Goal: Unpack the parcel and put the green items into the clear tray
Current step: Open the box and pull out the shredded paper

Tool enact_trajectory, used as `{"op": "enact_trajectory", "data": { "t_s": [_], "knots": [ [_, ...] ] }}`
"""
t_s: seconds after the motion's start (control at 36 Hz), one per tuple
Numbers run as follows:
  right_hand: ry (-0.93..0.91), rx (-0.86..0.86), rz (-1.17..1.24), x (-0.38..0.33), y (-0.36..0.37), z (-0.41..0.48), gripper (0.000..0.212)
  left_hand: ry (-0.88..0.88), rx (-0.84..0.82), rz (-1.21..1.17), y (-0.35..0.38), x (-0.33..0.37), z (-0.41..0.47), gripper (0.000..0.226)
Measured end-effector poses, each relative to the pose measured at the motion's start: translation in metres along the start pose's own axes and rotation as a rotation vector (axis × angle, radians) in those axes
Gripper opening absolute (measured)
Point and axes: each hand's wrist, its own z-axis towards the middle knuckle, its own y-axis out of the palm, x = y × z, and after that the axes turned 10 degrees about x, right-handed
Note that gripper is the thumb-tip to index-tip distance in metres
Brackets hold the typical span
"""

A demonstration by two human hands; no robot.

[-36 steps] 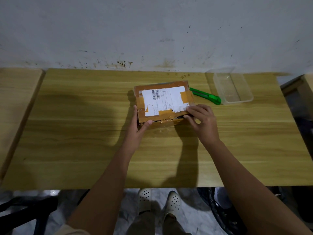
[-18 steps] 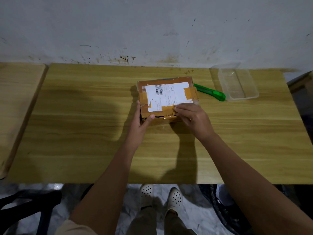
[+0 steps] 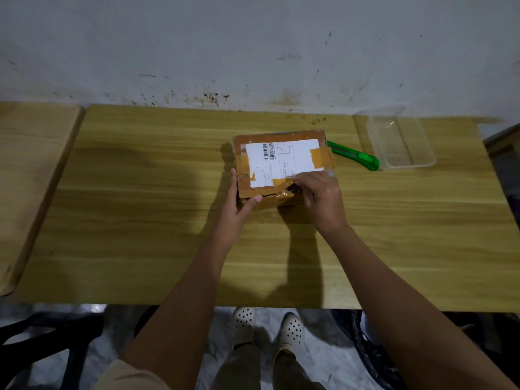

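A brown cardboard parcel (image 3: 281, 161) with a white shipping label and tan tape sits shut on the wooden table (image 3: 140, 220). My left hand (image 3: 239, 206) clasps its near left corner, thumb on the front face. My right hand (image 3: 320, 198) pinches the tape at the parcel's near top edge, fingertips curled on it. A clear plastic tray (image 3: 401, 142) stands at the back right with nothing in it. The parcel's contents are hidden.
A green utility knife (image 3: 356, 158) lies between the parcel and the tray. A second wooden surface (image 3: 31, 170) adjoins on the left. A stained wall runs behind the table. My feet and a black chair (image 3: 42, 342) show below the near edge.
My right hand has slid left along the parcel's near edge and now pinches the tape near its middle. The left hand keeps its hold on the corner.
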Motion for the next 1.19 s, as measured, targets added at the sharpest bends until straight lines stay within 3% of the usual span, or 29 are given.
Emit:
{"op": "enact_trajectory", "data": {
  "t_s": [0.11,0.53,0.72,1.0,1.19],
  "knots": [
    [0.144,0.133,0.048,-0.009,-0.004,0.024,0.019,0.012,-0.006,-0.013,0.0,0.0,-0.001,0.076],
    [-0.075,0.162,-0.023,-0.021,-0.016,0.12,0.016,-0.023,-0.032,-0.011,-0.004,0.01,-0.001,0.081],
    [-0.09,0.175,-0.074,-0.003,-0.014,0.151,0.031,-0.02,-0.003,0.036,-0.003,0.011,-0.003,0.077],
    [0.223,0.183,0.196,0.015,-0.015,0.156,0.043,-0.095,0.094,-0.049,0.008,0.029,0.016,0.063],
    [0.278,0.122,0.358,0.025,-0.014,0.142,0.047,-0.104,0.11,-0.017,0.017,0.04,0.042,0.052]
  ]
}}
